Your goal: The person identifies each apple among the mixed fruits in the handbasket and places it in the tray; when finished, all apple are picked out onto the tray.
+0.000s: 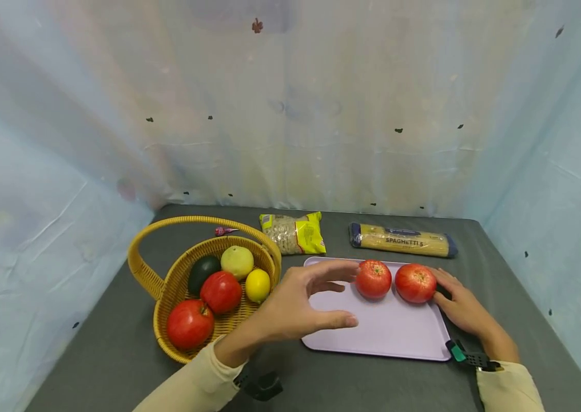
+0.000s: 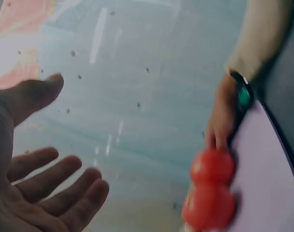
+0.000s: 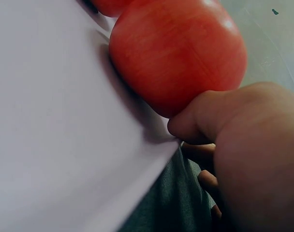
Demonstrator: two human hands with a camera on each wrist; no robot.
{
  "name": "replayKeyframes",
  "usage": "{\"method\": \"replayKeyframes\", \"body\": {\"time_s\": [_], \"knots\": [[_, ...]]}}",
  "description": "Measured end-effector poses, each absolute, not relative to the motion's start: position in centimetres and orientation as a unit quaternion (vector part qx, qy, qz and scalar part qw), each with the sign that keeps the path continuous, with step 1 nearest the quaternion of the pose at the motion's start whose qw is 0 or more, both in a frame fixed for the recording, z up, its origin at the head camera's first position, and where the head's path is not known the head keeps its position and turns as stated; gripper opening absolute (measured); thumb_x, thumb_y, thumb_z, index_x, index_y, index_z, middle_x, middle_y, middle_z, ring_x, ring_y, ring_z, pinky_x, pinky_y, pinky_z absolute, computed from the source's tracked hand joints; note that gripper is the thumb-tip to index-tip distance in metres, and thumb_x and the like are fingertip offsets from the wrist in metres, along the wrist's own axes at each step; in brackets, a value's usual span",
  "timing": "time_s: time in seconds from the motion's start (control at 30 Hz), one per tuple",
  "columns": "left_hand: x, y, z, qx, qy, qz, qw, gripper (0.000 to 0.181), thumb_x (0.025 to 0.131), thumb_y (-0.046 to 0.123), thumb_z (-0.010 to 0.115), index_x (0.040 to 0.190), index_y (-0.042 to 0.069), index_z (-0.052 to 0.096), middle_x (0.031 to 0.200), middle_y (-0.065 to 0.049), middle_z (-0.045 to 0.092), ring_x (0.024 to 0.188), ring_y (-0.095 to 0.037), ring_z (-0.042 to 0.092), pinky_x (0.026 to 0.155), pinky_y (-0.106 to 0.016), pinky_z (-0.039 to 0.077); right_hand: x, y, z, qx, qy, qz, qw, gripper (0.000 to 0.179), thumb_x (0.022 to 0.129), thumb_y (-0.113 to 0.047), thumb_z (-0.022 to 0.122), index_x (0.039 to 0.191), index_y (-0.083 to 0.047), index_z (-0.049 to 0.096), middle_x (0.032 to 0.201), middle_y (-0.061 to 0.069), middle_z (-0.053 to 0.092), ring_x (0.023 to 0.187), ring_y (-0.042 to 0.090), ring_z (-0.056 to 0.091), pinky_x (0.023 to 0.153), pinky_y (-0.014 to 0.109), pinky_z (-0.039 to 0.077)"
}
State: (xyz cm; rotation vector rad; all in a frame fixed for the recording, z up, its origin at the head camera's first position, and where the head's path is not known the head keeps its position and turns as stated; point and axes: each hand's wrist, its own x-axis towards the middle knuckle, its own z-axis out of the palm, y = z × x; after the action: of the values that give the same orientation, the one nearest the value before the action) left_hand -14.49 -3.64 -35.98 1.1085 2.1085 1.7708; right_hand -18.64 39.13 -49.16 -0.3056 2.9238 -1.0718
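My left hand (image 1: 295, 300) hovers between the basket and the tray, thumb and fingers spread apart with nothing between them. In the left wrist view its fingers (image 2: 74, 169) are loosely bent. On the lilac tray (image 1: 367, 329) two round red fruits sit side by side: the left fruit (image 1: 373, 279) close to my left fingertips in the head view, the right fruit (image 1: 416, 283) by the tray's right edge. My right hand (image 1: 460, 306) rests at that edge. Its thumb (image 3: 195, 121) touches the right fruit's lower side, while the other fingers extend outside the rim, partly hidden.
A yellow wicker basket (image 1: 162, 337) with a tall handle stands at left, holding a dark green avocado (image 1: 203, 273), a pale green fruit (image 1: 237, 262), a lemon (image 1: 258, 285) and two red fruits. Behind the tray lie a bag of oats (image 1: 293, 233) and a spaghetti packet (image 1: 401, 240).
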Motion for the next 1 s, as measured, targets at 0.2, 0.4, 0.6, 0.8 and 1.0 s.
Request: {"method": "replayKeyframes", "body": {"time_s": [0.2,0.4,0.6,0.8,1.0], "knots": [[-13.6,-10.5,-35.3,0.376,0.741,0.550,0.083,0.068,0.090,0.015,0.093,0.151,0.017,0.065,0.148,0.004,0.070,0.135,-0.020,0.069,0.110,-0.036,0.059,-18.7,39.1,-49.2,-0.093,0.935,-0.342,0.008,0.060,0.110,-0.019,0.063,0.165,-0.003,0.045,0.168,0.037,0.037,0.160,0.063,0.020,0.116,0.089,0.020],[-13.0,-18.1,-35.4,0.370,0.791,0.485,0.053,0.064,0.092,0.019,0.091,0.150,0.019,0.065,0.142,0.001,0.072,0.127,-0.017,0.072,0.101,-0.036,0.064,-19.0,39.2,-49.2,-0.097,0.936,-0.339,0.000,0.060,0.110,-0.018,0.063,0.164,-0.003,0.045,0.167,0.037,0.039,0.159,0.063,0.021,0.118,0.088,0.020],[-12.1,-24.5,-35.2,0.304,0.854,0.415,0.078,0.062,0.093,0.030,0.091,0.150,0.027,0.065,0.142,0.002,0.073,0.123,-0.016,0.073,0.097,-0.036,0.065,-18.9,39.1,-49.4,-0.100,0.934,-0.344,0.003,0.059,0.109,-0.017,0.063,0.164,-0.003,0.046,0.167,0.036,0.040,0.159,0.063,0.021,0.118,0.088,0.020],[-11.8,-28.0,-35.7,0.255,0.904,0.328,0.104,0.070,0.093,0.040,0.089,0.151,0.010,0.063,0.138,-0.007,0.075,0.111,-0.017,0.076,0.090,-0.032,0.065,-18.9,39.0,-49.4,-0.099,0.933,-0.346,0.005,0.058,0.109,-0.016,0.063,0.164,-0.002,0.046,0.168,0.036,0.039,0.160,0.063,0.020,0.118,0.088,0.019],[-12.4,-27.1,-36.9,0.162,0.938,0.271,0.140,0.083,0.089,0.043,0.092,0.148,-0.007,0.061,0.120,-0.006,0.079,0.098,-0.014,0.074,0.080,-0.031,0.063,-18.8,39.1,-49.2,-0.103,0.933,-0.346,-0.006,0.059,0.108,-0.014,0.064,0.162,0.001,0.047,0.166,0.039,0.039,0.158,0.065,0.022,0.118,0.088,0.021]]}}
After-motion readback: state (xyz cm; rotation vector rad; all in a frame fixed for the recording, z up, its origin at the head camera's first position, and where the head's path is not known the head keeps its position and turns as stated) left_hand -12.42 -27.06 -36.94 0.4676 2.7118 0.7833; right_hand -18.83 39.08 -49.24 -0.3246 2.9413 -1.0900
